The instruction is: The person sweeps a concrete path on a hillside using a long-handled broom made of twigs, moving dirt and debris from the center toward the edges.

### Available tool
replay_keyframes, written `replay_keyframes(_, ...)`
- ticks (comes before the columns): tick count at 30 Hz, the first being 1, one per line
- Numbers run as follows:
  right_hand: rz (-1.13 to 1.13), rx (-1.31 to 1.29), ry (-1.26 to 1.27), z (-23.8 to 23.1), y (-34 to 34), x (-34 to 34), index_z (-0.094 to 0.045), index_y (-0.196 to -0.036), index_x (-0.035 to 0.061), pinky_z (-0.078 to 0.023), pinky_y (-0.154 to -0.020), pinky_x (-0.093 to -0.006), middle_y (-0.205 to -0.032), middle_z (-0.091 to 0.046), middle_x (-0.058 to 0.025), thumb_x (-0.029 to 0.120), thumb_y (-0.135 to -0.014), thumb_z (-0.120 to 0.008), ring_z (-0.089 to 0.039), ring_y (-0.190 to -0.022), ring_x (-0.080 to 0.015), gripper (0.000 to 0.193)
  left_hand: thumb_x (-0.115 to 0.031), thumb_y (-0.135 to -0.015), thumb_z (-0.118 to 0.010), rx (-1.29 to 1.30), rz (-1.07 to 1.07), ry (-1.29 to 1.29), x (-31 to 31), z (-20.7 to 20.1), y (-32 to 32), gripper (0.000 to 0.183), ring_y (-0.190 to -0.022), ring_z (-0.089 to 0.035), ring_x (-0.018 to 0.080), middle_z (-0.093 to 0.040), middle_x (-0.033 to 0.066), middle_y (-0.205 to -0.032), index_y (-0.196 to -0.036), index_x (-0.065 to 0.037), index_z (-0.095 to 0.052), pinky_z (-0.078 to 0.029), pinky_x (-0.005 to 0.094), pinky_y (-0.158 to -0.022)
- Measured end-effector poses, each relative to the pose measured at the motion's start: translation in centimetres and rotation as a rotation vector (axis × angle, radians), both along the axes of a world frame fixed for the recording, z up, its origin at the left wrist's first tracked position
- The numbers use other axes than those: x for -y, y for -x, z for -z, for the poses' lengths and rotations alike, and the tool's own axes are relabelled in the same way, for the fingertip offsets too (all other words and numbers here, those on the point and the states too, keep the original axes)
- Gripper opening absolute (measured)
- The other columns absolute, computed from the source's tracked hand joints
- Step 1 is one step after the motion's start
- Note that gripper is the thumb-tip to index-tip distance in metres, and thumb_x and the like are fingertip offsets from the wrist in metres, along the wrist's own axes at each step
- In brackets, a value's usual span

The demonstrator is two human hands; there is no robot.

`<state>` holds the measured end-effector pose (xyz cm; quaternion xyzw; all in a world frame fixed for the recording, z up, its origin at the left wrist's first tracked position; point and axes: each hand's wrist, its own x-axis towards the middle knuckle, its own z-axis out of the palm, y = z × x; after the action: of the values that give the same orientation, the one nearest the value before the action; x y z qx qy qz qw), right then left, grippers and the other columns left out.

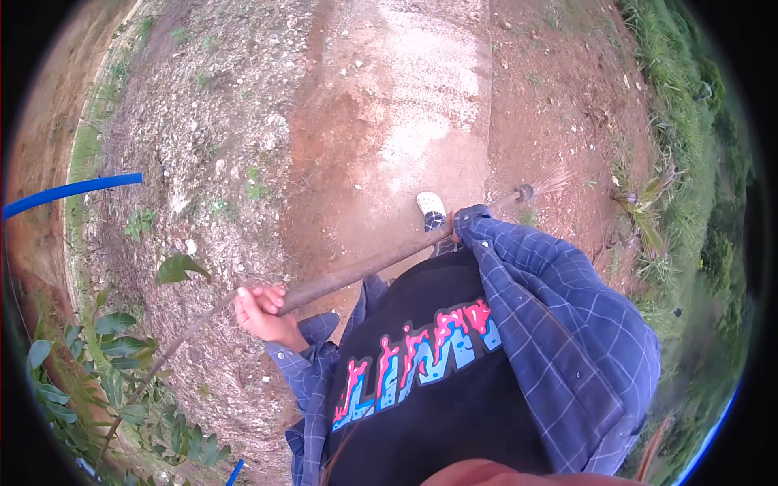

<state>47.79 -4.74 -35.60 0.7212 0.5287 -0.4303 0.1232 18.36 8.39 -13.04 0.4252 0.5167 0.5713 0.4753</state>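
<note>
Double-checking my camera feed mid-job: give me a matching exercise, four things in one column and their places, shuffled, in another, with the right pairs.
Things
1. Left hand
2. White shoe
3. Long blue strip
4. Fanned bristles

Places
A. Reaching in from the picture's left edge
B. At the right end of the wooden pole
C. At the left end of the pole
D. Just above the pole in the picture, between its ends

Pairs: 1-C, 2-D, 3-A, 4-B
</note>
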Motion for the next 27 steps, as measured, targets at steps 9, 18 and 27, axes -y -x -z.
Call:
replay_keyframes(9, -0.02, -0.447, -0.907, -1.3, 5.3, -20.1, -0.065, -0.083, 0.0118, -0.048, -0.072, -0.0366, -0.082, -0.063, -0.0102, 0.013, -0.056, -0.07, -0.06, -0.079, -0.0312, 0.027, -0.026, -0.095, -0.03, -0.151, 0.04, -0.831, 3.6, -14.2, -1.4, 0.034, -0.041, -0.039, 0.0092, -0.029, -0.0029, -0.044, -0.075, -0.004, -0.048, -0.043, 0.027, -0.048)
replay_keyframes(18, -0.261, 0.013, -0.291, 2.3, -0.9, -19.3, -0.064, -0.091, 0.0205, -0.048, -0.072, -0.0351, -0.086, -0.064, -0.0067, 0.027, -0.067, -0.063, -0.062, -0.084, -0.0229, 0.025, -0.013, -0.092, -0.042, -0.248, 0.068, -0.528, -4.2, -6.2, -7.2, 0.025, -0.039, -0.037, 0.0108, -0.032, 0.0012, -0.043, -0.07, -0.001, -0.047, -0.042, 0.03, -0.045)
replay_keyframes(27, 0.185, -0.049, -0.01, -1.0, -6.3, -8.3, -0.065, -0.096, 0.0195, -0.049, -0.077, -0.0335, -0.092, -0.065, -0.0076, 0.011, -0.063, -0.062, -0.062, -0.089, -0.0255, 0.035, -0.013, -0.092, -0.044, 0.038, 0.179, -0.076, -9.6, 0.4, -6.8, 0.026, -0.037, -0.038, 0.0102, -0.038, 0.0012, -0.043, -0.069, -0.003, -0.05, -0.042, 0.0286, -0.044)
